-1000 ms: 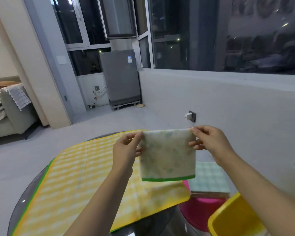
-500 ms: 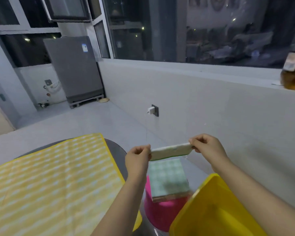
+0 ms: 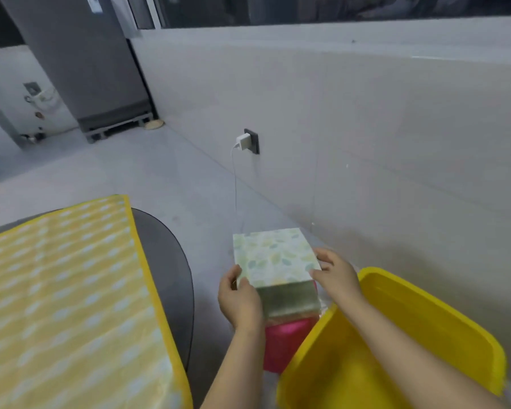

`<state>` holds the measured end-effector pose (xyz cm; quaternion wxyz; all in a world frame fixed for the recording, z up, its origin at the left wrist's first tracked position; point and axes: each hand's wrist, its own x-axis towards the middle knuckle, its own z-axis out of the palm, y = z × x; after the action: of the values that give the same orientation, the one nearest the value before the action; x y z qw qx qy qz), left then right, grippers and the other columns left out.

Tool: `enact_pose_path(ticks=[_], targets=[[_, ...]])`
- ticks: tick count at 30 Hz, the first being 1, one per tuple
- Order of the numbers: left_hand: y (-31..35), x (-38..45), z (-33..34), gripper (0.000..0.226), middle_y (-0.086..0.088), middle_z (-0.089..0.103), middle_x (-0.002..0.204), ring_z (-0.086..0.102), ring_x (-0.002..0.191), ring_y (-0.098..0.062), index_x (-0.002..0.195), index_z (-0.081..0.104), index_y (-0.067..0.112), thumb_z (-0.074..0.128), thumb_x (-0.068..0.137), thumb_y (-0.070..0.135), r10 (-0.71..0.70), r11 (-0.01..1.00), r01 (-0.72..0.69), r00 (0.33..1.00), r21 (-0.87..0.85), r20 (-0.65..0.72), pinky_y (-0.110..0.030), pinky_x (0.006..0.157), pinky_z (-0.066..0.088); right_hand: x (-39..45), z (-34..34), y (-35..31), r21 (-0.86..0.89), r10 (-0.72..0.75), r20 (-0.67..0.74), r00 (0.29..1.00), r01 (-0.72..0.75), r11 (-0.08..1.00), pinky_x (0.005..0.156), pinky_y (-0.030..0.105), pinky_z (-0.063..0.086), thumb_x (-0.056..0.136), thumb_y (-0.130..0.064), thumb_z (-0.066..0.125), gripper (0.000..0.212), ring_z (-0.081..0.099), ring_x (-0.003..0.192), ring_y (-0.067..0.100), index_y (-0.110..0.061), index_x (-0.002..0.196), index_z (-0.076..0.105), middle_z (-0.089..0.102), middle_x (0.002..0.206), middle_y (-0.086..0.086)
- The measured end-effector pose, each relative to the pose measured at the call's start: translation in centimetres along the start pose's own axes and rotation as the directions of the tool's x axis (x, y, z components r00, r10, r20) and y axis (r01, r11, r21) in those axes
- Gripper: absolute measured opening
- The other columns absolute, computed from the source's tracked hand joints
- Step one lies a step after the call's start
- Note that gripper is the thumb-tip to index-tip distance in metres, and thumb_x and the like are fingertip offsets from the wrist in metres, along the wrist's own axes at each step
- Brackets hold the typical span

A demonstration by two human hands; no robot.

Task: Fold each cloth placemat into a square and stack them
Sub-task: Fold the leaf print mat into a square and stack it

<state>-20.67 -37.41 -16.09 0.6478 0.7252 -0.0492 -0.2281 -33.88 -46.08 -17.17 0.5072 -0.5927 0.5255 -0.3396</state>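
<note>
While the left hand (image 3: 240, 299) and right hand (image 3: 335, 276) pinch the folded leaf-print placemat (image 3: 273, 256) by its near corners, it lies flat atop the stack (image 3: 289, 301) on the pink stool (image 3: 283, 343), apparently for square alignment.

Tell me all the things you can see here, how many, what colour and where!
folded placemat: 1, pale with green and yellow leaves, held flat on top of the stack
stack: 1, greenish edges, under the folded placemat, on the pink stool
pink stool: 1, bright pink, on the floor beside the table
yellow tub: 1, yellow, bottom right
checked cloth: 1, yellow and white, spread on the table
table: 1, dark and round, left
charger: 1, white, plugged into the wall socket
grey appliance: 1, grey, far left corner
left hand: 1, holds the placemat's near left corner
right hand: 1, holds its right edge
</note>
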Motion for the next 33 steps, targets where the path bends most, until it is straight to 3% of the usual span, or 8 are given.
enact_pose_path(ticks=[3, 6, 12, 19, 25, 27, 29, 33], targets=[[-3.1, 1.0, -0.3, 0.031, 0.002, 0.062, 0.117, 0.056, 0.112, -0.018, 0.114, 0.062, 0.014, 0.048, 0.092, -0.001, -0.004, 0.994, 0.002, 1.000, 0.107, 0.021, -0.031, 0.101, 0.043, 0.5, 1.0, 3.1, -0.122, 0.051, 0.015, 0.999, -0.049, 0.991, 0.087, 0.029, 0.048, 0.080, 0.001, 0.063, 0.043, 0.061, 0.104, 0.014, -0.016, 0.119, 0.060, 0.066, 0.114, -0.003], [-5.6, 1.9, -0.9, 0.030, 0.001, 0.063, 0.114, 0.059, 0.107, -0.019, 0.108, 0.063, 0.018, 0.052, 0.087, 0.000, -0.003, 0.977, -0.006, 0.999, 0.213, 0.043, -0.040, 0.099, 0.046, 0.7, 1.8, 5.3, -0.239, 0.075, 0.035, 0.997, -0.064, 0.969, 0.080, 0.021, 0.041, 0.081, -0.004, 0.064, 0.050, 0.059, 0.103, 0.016, -0.015, 0.128, 0.056, 0.062, 0.121, 0.004], [-7.8, 2.9, -1.3, 0.019, -0.004, 0.064, 0.105, 0.061, 0.095, -0.020, 0.097, 0.064, 0.022, 0.063, 0.083, 0.010, 0.065, 0.949, -0.079, 0.996, 0.304, 0.058, -0.041, 0.091, 0.050, 0.4, 2.5, 6.6, -0.346, -0.013, 0.002, 1.000, 0.013, 0.938, 0.080, 0.020, 0.037, 0.081, -0.010, 0.067, 0.045, 0.052, 0.090, 0.015, -0.018, 0.124, 0.058, 0.053, 0.105, 0.004], [-8.7, 3.3, -1.8, 0.017, -0.001, 0.064, 0.100, 0.059, 0.090, -0.016, 0.090, 0.063, 0.024, 0.066, 0.079, 0.011, 0.104, 0.912, -0.130, 0.991, 0.389, 0.088, -0.037, 0.088, 0.050, 0.2, 2.8, 6.9, -0.411, 0.006, 0.013, 1.000, -0.001, 0.912, 0.075, 0.021, 0.035, 0.078, -0.001, 0.060, 0.045, 0.047, 0.085, 0.012, -0.015, 0.121, 0.057, 0.045, 0.100, 0.000], [-9.3, 3.3, -1.9, 0.014, -0.001, 0.058, 0.096, 0.057, 0.089, -0.020, 0.085, 0.063, 0.018, 0.063, 0.079, 0.006, 0.164, 0.879, -0.208, 0.977, 0.429, 0.139, -0.037, 0.085, 0.048, -0.3, 3.1, 7.5, -0.441, 0.020, 0.070, 0.997, 0.013, 0.897, 0.081, 0.016, 0.034, 0.083, 0.001, 0.055, 0.045, 0.052, 0.103, 0.020, -0.014, 0.125, 0.053, 0.045, 0.116, 0.004], [-9.4, 3.4, -1.7, 0.013, -0.004, 0.054, 0.097, 0.055, 0.093, -0.023, 0.085, 0.064, 0.012, 0.061, 0.080, 0.001, 0.182, 0.864, -0.239, 0.969, 0.444, 0.168, -0.034, 0.087, 0.045, -0.5, 3.3, 8.0, -0.483, 0.007, 0.090, 0.996, 0.037, 0.875, 0.091, 0.019, 0.033, 0.086, -0.001, 0.053, 0.046, 0.047, 0.114, 0.023, -0.013, 0.130, 0.051, 0.045, 0.126, 0.009], [-9.5, 3.5, -1.6, 0.011, -0.009, 0.054, 0.102, 0.050, 0.102, -0.027, 0.084, 0.066, 0.012, 0.062, 0.080, 0.003, 0.155, 0.831, -0.214, 0.976, 0.513, 0.155, -0.031, 0.089, 0.037, -0.7, 3.4, 8.4, -0.545, 0.015, 0.093, 0.996, 0.039, 0.838, 0.103, 0.028, 0.028, 0.090, -0.004, 0.051, 0.046, 0.035, 0.126, 0.028, -0.016, 0.134, 0.048, 0.043, 0.132, 0.010], [-9.1, 3.0, -1.9, 0.007, -0.011, 0.051, 0.115, 0.044, 0.113, -0.030, 0.089, 0.064, 0.018, 0.062, 0.085, 0.013, 0.074, 0.781, -0.149, 0.986, 0.606, 0.148, -0.034, 0.093, 0.036, -1.1, 3.5, 8.2, -0.601, 0.051, 0.120, 0.991, 0.032, 0.799, 0.103, 0.026, 0.029, 0.094, -0.008, 0.046, 0.049, 0.033, 0.124, 0.024, -0.019, 0.141, 0.040, 0.039, 0.133, 0.007]])
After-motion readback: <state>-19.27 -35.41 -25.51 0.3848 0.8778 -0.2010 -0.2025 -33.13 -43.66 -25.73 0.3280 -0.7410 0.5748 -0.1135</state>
